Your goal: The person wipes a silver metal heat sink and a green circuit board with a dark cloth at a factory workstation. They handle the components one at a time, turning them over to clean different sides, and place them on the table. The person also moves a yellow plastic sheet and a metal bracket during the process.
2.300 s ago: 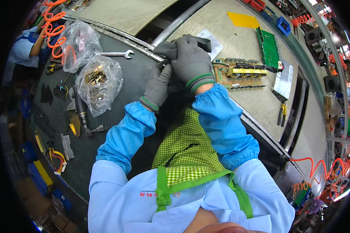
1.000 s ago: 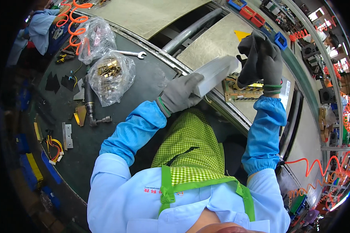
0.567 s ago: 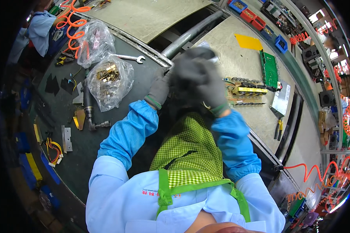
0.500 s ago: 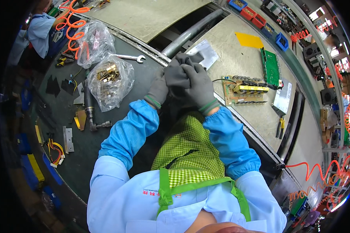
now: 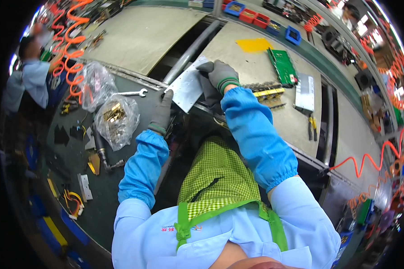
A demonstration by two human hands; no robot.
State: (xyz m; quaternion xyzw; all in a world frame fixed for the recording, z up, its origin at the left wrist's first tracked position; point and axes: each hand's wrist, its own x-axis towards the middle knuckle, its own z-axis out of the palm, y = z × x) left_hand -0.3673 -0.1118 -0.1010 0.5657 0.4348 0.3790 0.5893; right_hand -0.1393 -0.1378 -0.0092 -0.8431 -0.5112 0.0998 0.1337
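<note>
The wrench (image 5: 132, 93) lies at left. Our left hand (image 5: 160, 112) has its fingers at the left edge of the metal part (image 5: 186, 89); whether they clasp it, we cannot tell. The metal part is between our hands. Our right hand (image 5: 223, 74) bunches a dark cloth (image 5: 208, 92) at its right side.

Dark bench (image 5: 107, 193), silver wrench (image 5: 132, 93), clear bag (image 5: 121, 136) (brass-coloured parts (image 5: 114, 113) inside), wire bundle (image 5: 74, 202)

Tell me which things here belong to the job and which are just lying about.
In use: metal panel, in the left hand; dark cloth, in the right hand.
Apparently lying about: wrench, green board, pliers, yellow sheet.
</note>
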